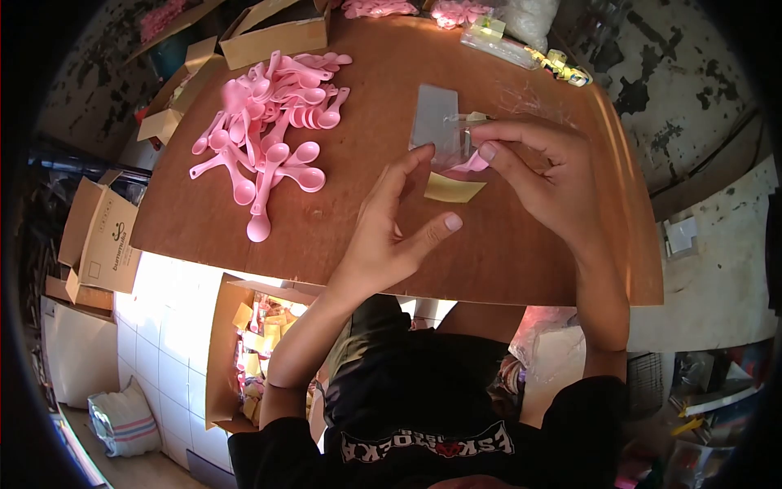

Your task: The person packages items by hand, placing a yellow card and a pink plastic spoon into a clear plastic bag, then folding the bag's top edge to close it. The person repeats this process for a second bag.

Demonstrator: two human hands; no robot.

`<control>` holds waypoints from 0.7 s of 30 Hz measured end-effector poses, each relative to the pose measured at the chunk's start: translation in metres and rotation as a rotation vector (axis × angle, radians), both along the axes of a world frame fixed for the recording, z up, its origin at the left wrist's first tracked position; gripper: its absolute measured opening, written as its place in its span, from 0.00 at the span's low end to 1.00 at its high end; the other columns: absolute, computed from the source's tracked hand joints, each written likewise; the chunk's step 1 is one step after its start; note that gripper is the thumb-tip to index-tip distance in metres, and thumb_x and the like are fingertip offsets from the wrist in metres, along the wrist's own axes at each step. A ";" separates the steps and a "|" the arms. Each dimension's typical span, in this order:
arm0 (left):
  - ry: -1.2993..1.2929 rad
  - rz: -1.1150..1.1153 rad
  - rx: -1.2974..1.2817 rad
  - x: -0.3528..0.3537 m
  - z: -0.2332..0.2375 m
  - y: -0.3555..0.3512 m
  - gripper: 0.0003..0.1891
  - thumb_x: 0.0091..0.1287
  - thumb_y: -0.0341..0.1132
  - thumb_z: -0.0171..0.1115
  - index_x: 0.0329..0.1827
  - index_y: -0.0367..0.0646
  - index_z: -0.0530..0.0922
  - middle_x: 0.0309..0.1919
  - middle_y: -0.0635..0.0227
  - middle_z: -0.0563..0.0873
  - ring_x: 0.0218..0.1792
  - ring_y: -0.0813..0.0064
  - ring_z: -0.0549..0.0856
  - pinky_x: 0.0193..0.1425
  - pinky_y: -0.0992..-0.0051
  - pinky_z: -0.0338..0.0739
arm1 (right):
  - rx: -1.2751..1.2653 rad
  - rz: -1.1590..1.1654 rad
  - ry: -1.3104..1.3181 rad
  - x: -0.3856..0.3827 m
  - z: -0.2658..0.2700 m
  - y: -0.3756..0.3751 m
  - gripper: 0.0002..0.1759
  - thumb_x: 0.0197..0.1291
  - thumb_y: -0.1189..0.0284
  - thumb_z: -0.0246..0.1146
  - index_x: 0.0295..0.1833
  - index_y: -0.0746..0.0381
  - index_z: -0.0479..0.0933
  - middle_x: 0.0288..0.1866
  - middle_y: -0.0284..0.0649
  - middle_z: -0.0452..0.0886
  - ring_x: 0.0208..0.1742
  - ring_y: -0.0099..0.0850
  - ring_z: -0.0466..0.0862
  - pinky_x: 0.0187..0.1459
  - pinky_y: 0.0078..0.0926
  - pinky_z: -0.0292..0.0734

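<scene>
My right hand (554,167) pinches a pink measuring spoon (474,163) between thumb and forefinger, above the table. Part of the spoon is hidden by my fingers, and clear plastic seems to lie around it. To its left, my left hand (389,224) is open and holds nothing, thumb and fingers apart. Just beyond the hands lies a greyish sheet or stack of clear plastic (436,110). A yellow paper slip (454,189) shows below the spoon. On the left of the brown table (366,155) is a heap of pink spoons (265,122).
Cardboard boxes (275,37) stand at the far left edge, with more pink pieces (379,6) at the back. A plastic tray (498,47) and a yellow patterned strip (562,67) lie far right. Below the table, an open box (224,359) holds packed spoons with yellow slips.
</scene>
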State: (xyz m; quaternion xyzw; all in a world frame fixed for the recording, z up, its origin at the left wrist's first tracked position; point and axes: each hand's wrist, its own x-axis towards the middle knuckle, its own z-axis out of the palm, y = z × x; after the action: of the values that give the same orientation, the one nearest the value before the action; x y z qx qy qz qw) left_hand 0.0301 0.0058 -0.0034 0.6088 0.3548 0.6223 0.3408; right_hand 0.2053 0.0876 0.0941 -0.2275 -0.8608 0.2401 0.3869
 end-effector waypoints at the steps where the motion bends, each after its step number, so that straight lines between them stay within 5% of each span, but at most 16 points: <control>1: 0.020 0.018 -0.030 -0.003 0.005 0.002 0.33 0.66 0.31 0.67 0.72 0.34 0.62 0.69 0.54 0.69 0.72 0.65 0.67 0.76 0.62 0.59 | 0.000 0.001 0.013 -0.002 -0.001 -0.004 0.09 0.61 0.81 0.64 0.46 0.67 0.84 0.38 0.42 0.87 0.42 0.25 0.87 0.43 0.19 0.80; 2: 0.038 0.038 -0.059 -0.005 0.009 0.005 0.33 0.67 0.32 0.67 0.72 0.34 0.62 0.70 0.52 0.68 0.73 0.63 0.65 0.77 0.59 0.57 | 0.004 0.001 0.013 -0.004 0.000 -0.008 0.09 0.61 0.81 0.64 0.46 0.67 0.84 0.38 0.42 0.87 0.42 0.25 0.87 0.43 0.19 0.80; 3: 0.100 0.159 0.108 -0.004 0.008 0.012 0.28 0.66 0.32 0.68 0.67 0.34 0.69 0.59 0.52 0.78 0.64 0.64 0.77 0.64 0.67 0.73 | -0.006 0.030 0.032 -0.005 0.001 -0.012 0.09 0.60 0.81 0.64 0.46 0.67 0.84 0.39 0.42 0.87 0.41 0.25 0.87 0.43 0.19 0.80; 6: -0.259 0.004 0.036 0.004 0.016 0.016 0.20 0.69 0.30 0.64 0.62 0.34 0.74 0.54 0.58 0.83 0.55 0.71 0.82 0.59 0.73 0.76 | -0.051 0.068 0.067 -0.004 -0.001 -0.017 0.10 0.60 0.80 0.65 0.47 0.67 0.84 0.40 0.42 0.87 0.41 0.25 0.87 0.44 0.21 0.81; 10: -0.252 -0.031 -0.037 0.002 0.031 0.003 0.13 0.71 0.28 0.60 0.56 0.33 0.80 0.45 0.63 0.88 0.45 0.80 0.84 0.51 0.79 0.78 | 0.078 0.049 0.020 -0.003 -0.003 -0.022 0.09 0.58 0.80 0.66 0.45 0.67 0.84 0.41 0.43 0.85 0.40 0.29 0.87 0.45 0.23 0.81; 12: -0.124 0.038 -0.124 0.001 0.034 -0.005 0.10 0.71 0.28 0.60 0.50 0.32 0.83 0.37 0.66 0.89 0.39 0.84 0.84 0.44 0.81 0.79 | 0.162 0.034 -0.001 -0.004 -0.003 -0.026 0.09 0.57 0.80 0.67 0.45 0.66 0.84 0.42 0.42 0.85 0.40 0.30 0.87 0.44 0.24 0.81; 17: 0.243 0.106 -0.041 -0.003 0.039 -0.013 0.13 0.67 0.23 0.62 0.54 0.31 0.81 0.30 0.66 0.88 0.30 0.88 0.80 0.34 0.81 0.76 | 0.482 -0.049 -0.098 -0.006 -0.010 -0.028 0.10 0.49 0.81 0.70 0.40 0.66 0.83 0.41 0.38 0.82 0.38 0.34 0.83 0.38 0.29 0.79; 21: 0.308 0.077 -0.153 -0.002 0.052 -0.019 0.12 0.67 0.22 0.60 0.52 0.30 0.82 0.31 0.63 0.88 0.30 0.87 0.80 0.33 0.80 0.77 | 0.714 -0.155 -0.270 -0.009 -0.008 -0.035 0.07 0.43 0.81 0.69 0.31 0.65 0.81 0.35 0.34 0.78 0.34 0.33 0.78 0.33 0.29 0.78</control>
State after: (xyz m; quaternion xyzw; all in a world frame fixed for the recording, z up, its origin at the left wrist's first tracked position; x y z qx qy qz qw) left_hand 0.0284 -0.0130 0.0490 0.6552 0.4723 0.5054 0.3036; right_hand 0.1962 0.0529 0.0858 -0.1723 -0.9136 -0.1366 0.3419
